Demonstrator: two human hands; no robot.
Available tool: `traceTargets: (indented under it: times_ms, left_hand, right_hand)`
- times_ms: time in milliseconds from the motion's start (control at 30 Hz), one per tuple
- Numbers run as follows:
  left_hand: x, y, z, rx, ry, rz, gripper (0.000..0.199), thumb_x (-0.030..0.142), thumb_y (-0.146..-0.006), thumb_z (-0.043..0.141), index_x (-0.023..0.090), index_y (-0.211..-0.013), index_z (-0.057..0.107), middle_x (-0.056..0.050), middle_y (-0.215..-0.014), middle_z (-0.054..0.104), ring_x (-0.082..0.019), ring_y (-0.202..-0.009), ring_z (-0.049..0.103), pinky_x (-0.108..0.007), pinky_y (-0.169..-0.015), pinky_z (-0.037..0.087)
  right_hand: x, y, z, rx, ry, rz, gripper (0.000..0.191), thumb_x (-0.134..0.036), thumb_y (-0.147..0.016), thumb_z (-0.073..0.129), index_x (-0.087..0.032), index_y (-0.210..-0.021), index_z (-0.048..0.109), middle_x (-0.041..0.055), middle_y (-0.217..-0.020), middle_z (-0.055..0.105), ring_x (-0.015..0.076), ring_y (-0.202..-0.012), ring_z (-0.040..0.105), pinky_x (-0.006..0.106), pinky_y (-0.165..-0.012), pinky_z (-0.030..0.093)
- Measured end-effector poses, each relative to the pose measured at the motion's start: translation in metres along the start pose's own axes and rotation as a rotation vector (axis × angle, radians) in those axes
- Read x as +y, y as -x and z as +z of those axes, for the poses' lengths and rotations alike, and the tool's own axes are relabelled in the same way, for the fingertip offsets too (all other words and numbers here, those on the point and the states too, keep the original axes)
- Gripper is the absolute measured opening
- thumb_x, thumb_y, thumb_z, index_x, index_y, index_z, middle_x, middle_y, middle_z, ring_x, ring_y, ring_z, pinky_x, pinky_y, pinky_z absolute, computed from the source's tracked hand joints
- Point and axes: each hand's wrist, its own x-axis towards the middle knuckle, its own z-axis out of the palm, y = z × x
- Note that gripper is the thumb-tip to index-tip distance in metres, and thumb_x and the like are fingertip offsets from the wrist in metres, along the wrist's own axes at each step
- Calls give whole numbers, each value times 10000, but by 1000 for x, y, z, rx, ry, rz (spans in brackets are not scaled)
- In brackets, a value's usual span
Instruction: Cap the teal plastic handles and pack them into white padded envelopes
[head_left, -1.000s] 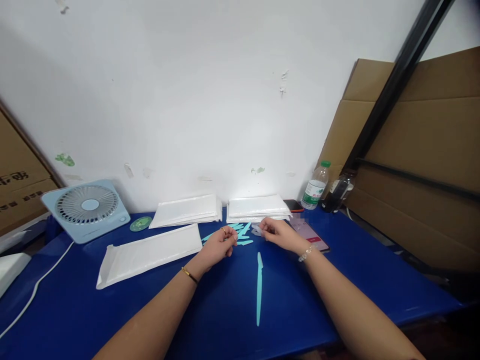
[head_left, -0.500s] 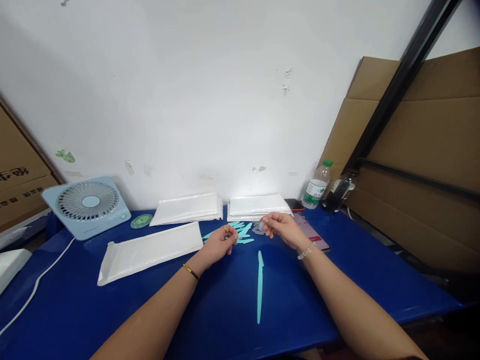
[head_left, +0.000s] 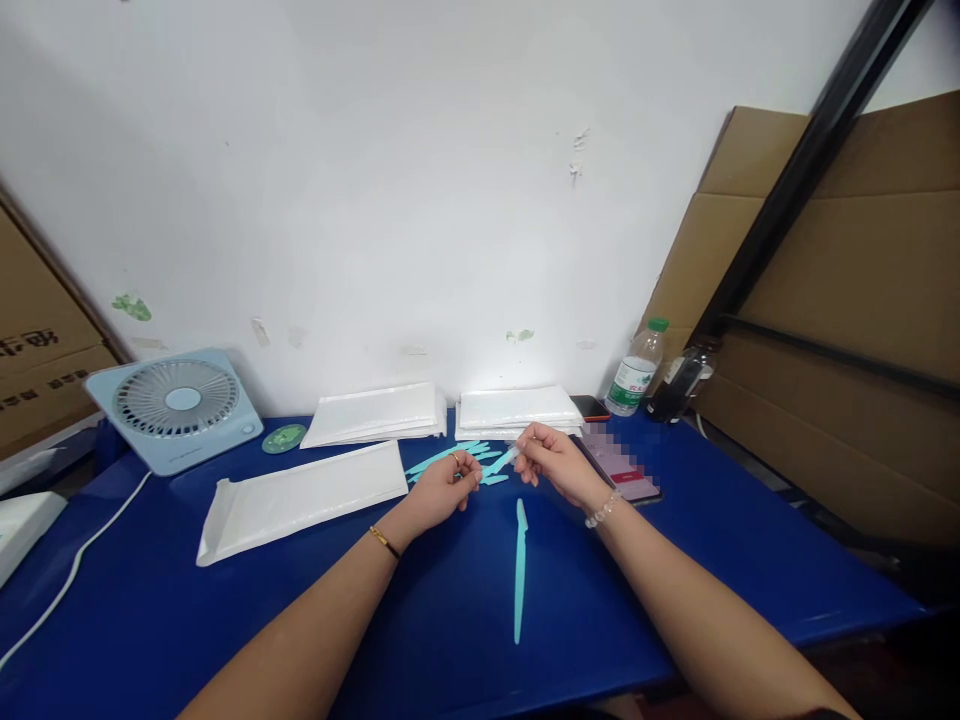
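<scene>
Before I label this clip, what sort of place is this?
Probably a small packing corner or workspace: stacked white envelopes lie on a blue table, with large cardboard standing beside it.

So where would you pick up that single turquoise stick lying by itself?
Probably mid-handle on the turquoise stick, pinched across its narrow width from above, coming from the near side: it lies flat, its plain end points toward the person, and the notched end faces away.

A slim turquoise stick [head_left: 498, 464] is slanting between left hand [head_left: 446, 490] and right hand [head_left: 553, 464], a translucent piece [head_left: 514, 450] showing at its far tip; matching sticks [head_left: 442, 459] are lying heaped behind, a lone stick [head_left: 520, 572] nearer.
</scene>
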Motion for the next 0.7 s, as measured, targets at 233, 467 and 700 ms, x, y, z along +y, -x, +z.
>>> traceTargets:
  times_ms: [233, 467, 700]
  left_hand:
    - [-1, 4, 5, -73, -69, 8, 215, 378, -798, 537, 165, -817, 552, 7, -696, 580, -118, -627, 571, -226, -588, 426]
    - [3, 10, 5, 66, -659, 194, 185, 272, -799, 542, 212, -946, 637, -41, -948, 628, -192, -885, 571, -289, -759, 437]
    - [-5, 1, -6, 135, -887, 173, 164, 283, -849, 518, 201, -925, 638, -70, -976, 618, -230, -943, 548, -325, -795, 405]
  right_hand:
    - [-2, 1, -12, -193, 316, 105, 262, -420, -803, 583, -158, -783, 577, 14, -643, 642, 76, -426, 481, 199, -419, 343]
    - [8, -6, -37, 96, 935, -212, 76, -205, -767, 571, -175, -763, 641, 26, -738, 608, 141, -654, 526, 258, -607, 410]
    - [21, -10, -21, -48, 1156, -249, 69, -151, -792, 562, -186, -805, 620, 48, -882, 570, 151, -753, 552, 268, -707, 415]
